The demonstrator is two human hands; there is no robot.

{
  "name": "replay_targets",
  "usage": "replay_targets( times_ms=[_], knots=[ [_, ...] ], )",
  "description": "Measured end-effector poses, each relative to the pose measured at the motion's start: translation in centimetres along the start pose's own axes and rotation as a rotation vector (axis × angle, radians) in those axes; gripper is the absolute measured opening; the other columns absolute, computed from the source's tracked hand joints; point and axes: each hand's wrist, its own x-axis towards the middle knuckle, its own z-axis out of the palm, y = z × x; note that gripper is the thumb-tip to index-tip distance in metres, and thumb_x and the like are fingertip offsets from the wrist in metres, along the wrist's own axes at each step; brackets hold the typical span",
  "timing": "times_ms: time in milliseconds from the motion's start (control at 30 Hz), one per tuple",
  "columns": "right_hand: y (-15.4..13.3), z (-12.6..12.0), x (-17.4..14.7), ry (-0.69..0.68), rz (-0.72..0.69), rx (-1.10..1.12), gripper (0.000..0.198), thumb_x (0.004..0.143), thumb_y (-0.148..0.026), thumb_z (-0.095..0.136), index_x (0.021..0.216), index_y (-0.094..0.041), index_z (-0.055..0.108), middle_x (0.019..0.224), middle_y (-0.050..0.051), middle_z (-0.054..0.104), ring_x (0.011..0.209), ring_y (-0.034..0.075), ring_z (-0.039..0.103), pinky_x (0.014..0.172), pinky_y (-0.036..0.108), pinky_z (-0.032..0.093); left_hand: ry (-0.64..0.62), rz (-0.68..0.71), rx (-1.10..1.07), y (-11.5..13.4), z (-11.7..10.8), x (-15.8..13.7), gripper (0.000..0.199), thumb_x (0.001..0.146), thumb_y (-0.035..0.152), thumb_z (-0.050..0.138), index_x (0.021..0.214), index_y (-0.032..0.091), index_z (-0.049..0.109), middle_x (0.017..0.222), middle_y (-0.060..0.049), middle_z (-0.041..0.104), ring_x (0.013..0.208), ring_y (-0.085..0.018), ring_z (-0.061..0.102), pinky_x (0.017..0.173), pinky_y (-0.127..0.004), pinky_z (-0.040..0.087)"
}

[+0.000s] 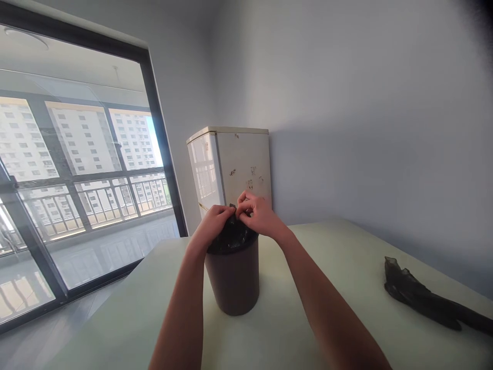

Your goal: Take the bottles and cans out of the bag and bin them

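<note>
A dark brown trash can stands upright on the pale table, lined with a black plastic garbage bag. The bag's upper part is gathered up above the rim. My left hand pinches the gathered plastic from the left side, thumb and fingers together. Close against it, my right hand pinches the same gathered part from the right, with its fingers bent. The bag's top between the fingertips is mostly hidden by my hands.
Another black plastic bag, long and crumpled, lies on the table at the right. Behind the table stands a white refrigerator with worn spots. A glass sliding door is on the left, a plain wall on the right.
</note>
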Motion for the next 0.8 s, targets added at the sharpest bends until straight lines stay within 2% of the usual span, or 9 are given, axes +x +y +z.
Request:
replay_targets(
  times_ms=[100, 167, 267, 400, 467, 533, 667, 800],
  knots=[
    [-1.3, 0.0, -0.4, -0.047, -0.025, -0.149, 0.017, 0.088, -0.018, 0.057, 0.08, -0.018, 0.072, 0.105, 0.002, 0.058, 0.067, 0.008, 0.051, 0.063, 0.027, 0.041, 0.083, -0.019, -0.097, -0.1, -0.2, 0.0, 0.04, 0.088, 0.049, 0.058, 0.067, 0.016, 0.061, 0.062, 0.002, 0.051, 0.061, -0.013, 0.044, 0.056, -0.025, 0.032],
    [-1.8, 0.2, -0.6, -0.074, -0.025, -0.196, 0.014, 0.091, -0.031, 0.063, 0.089, -0.018, 0.07, 0.112, 0.004, 0.06, 0.071, 0.01, 0.054, 0.065, 0.028, 0.042, 0.12, -0.022, -0.128, -0.2, -0.3, 0.0, 0.04, 0.087, 0.051, 0.06, 0.071, 0.015, 0.065, 0.064, 0.0, 0.056, 0.063, -0.014, 0.049, 0.057, -0.025, 0.035],
    [-2.0, 0.5, -0.5, -0.091, -0.011, -0.245, 0.028, 0.088, -0.046, 0.072, 0.091, -0.018, 0.067, 0.114, 0.005, 0.06, 0.077, 0.013, 0.057, 0.067, 0.029, 0.044, 0.109, -0.001, -0.126, -0.2, -0.5, 0.0, 0.04, 0.088, 0.051, 0.062, 0.071, 0.015, 0.067, 0.066, 0.0, 0.059, 0.064, -0.014, 0.051, 0.058, -0.025, 0.038],
    [-1.5, 0.6, -0.3, -0.083, -0.041, -0.256, 0.013, 0.098, -0.028, 0.061, 0.092, -0.018, 0.068, 0.11, 0.005, 0.062, 0.083, 0.014, 0.06, 0.076, 0.03, 0.045, 0.083, 0.062, -0.098, -0.5, -0.6, 0.2, 0.04, 0.088, 0.051, 0.062, 0.074, 0.015, 0.07, 0.071, -0.001, 0.065, 0.068, -0.016, 0.057, 0.063, -0.026, 0.042],
    [-1.3, 0.5, -0.2, -0.081, -0.08, -0.223, 0.016, 0.1, -0.021, 0.056, 0.09, -0.019, 0.068, 0.108, 0.004, 0.062, 0.087, 0.014, 0.059, 0.081, 0.03, 0.045, 0.096, 0.076, -0.114, -0.7, -0.8, 0.3, 0.039, 0.088, 0.051, 0.063, 0.076, 0.015, 0.073, 0.073, -0.002, 0.068, 0.071, -0.017, 0.06, 0.065, -0.027, 0.044],
    [-1.3, 0.4, -0.1, -0.053, -0.09, -0.183, 0.019, 0.1, -0.021, 0.055, 0.086, -0.019, 0.068, 0.105, 0.003, 0.062, 0.091, 0.015, 0.059, 0.085, 0.03, 0.044, 0.117, 0.085, -0.134, -1.0, -1.2, 0.3, 0.039, 0.088, 0.051, 0.065, 0.079, 0.015, 0.076, 0.076, -0.004, 0.071, 0.076, -0.019, 0.063, 0.069, -0.028, 0.047],
    [-1.3, 0.2, 0.2, 0.025, 0.053, -0.137, 0.022, 0.098, -0.029, 0.06, 0.08, -0.02, 0.069, 0.106, 0.003, 0.063, 0.096, 0.016, 0.058, 0.083, 0.03, 0.044, 0.136, 0.058, -0.133, -1.7, -2.3, 0.4, 0.034, 0.082, 0.05, 0.073, 0.091, 0.018, 0.083, 0.093, -0.007, 0.079, 0.092, -0.026, 0.071, 0.083, -0.034, 0.052],
    [-0.5, -0.1, 0.4, -0.004, 0.21, -0.219, 0.023, 0.093, -0.025, 0.063, 0.072, -0.018, 0.067, 0.103, 0.004, 0.065, 0.094, 0.016, 0.059, 0.08, 0.029, 0.043, 0.221, -0.004, -0.031, -3.3, -3.4, 1.0, 0.031, 0.075, 0.047, 0.079, 0.09, 0.021, 0.084, 0.101, -0.008, 0.081, 0.102, -0.03, 0.073, 0.091, -0.038, 0.052]
  ],
)
